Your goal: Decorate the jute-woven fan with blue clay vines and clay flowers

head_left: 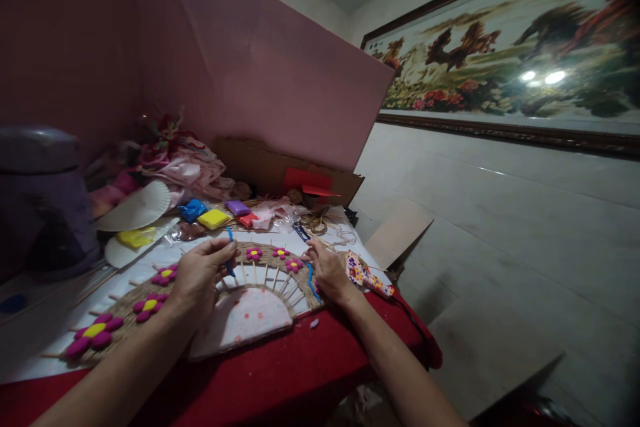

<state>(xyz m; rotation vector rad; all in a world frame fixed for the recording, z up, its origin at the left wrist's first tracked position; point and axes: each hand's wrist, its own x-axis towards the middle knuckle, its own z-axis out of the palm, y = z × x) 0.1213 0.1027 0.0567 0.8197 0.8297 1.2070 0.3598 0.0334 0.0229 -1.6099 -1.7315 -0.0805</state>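
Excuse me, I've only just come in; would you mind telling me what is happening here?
A person's left hand pinches a short blue strip above a fan-shaped craft piece lying on the table. Magenta flowers with yellow centres sit along its twine band. The right hand is over the band's right part, beside a wavy blue strand; whether it grips anything is unclear. A flower-patterned tool, perhaps a glue gun, lies to the right.
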